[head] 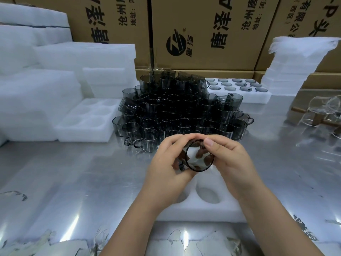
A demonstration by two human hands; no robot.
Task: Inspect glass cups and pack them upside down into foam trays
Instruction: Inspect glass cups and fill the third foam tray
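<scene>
Holding cup (200,157) btwn L hand (168,163) | R hand (230,159) | above tray (208,209)

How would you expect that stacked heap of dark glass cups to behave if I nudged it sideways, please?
The heap of dark cups stands several layers high, some cups already tilted, so a nudge would probably topple the upper ones. The walls look thin, so falls likely break them. The metal table looks smooth, so the bottom row may slide.
</scene>
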